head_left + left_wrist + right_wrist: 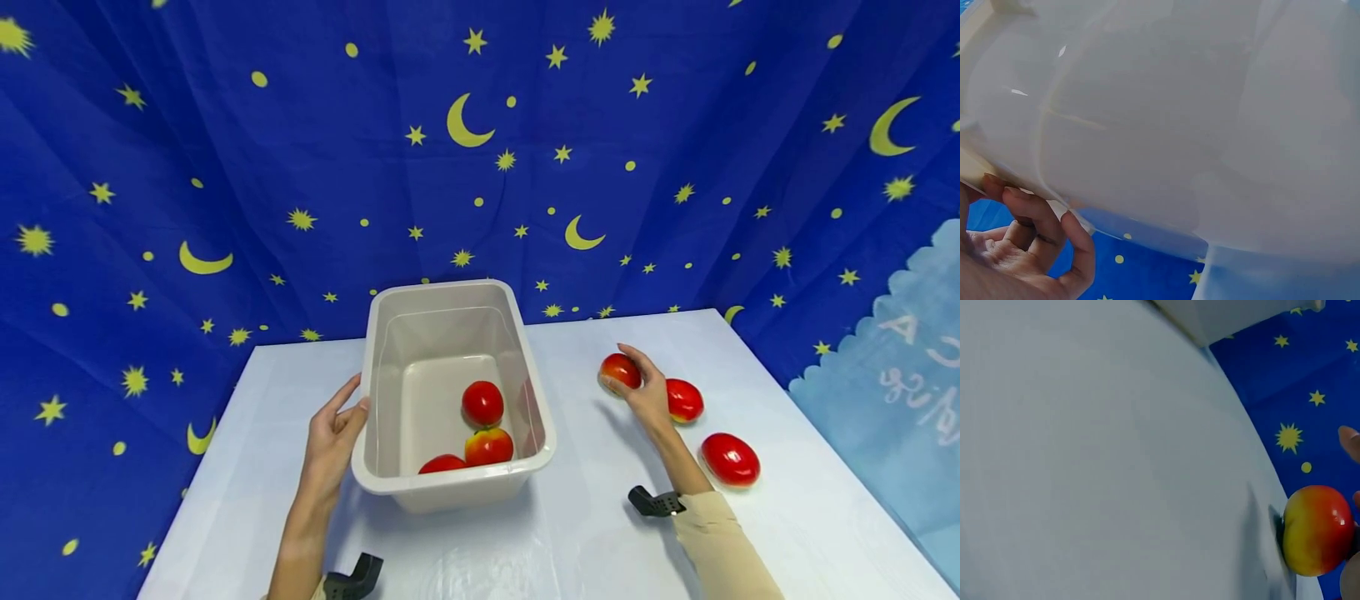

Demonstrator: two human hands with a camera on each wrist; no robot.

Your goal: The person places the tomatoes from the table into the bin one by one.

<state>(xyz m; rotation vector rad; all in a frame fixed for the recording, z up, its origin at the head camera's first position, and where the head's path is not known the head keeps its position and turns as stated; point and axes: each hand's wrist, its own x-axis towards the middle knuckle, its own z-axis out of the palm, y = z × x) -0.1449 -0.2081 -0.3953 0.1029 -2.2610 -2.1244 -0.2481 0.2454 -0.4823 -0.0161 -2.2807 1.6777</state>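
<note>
A light grey plastic bin [453, 292] stands on the table, and my left hand [330, 437] grips its left rim. In the left wrist view, the curled fingers [1044, 219] sit against the bin's wall [1147, 125]. To the right of the bin, my right hand [643, 392] holds a red and yellow apple [619, 371] between thumb and fingers. The right wrist view has this apple [1317, 531] low over the table, with one fingertip [1349, 442] raised away from it. Inside the bin are a red fruit [482, 404], a red-yellow apple [488, 447] and another red fruit [442, 463], partly hidden by the near rim.
Two more red fruits lie on the white table [592, 533]: one [684, 401] beside the right hand, another [730, 460] by the right forearm. A blue curtain [315, 150] with yellow stars and moons hangs behind the table and along its sides.
</note>
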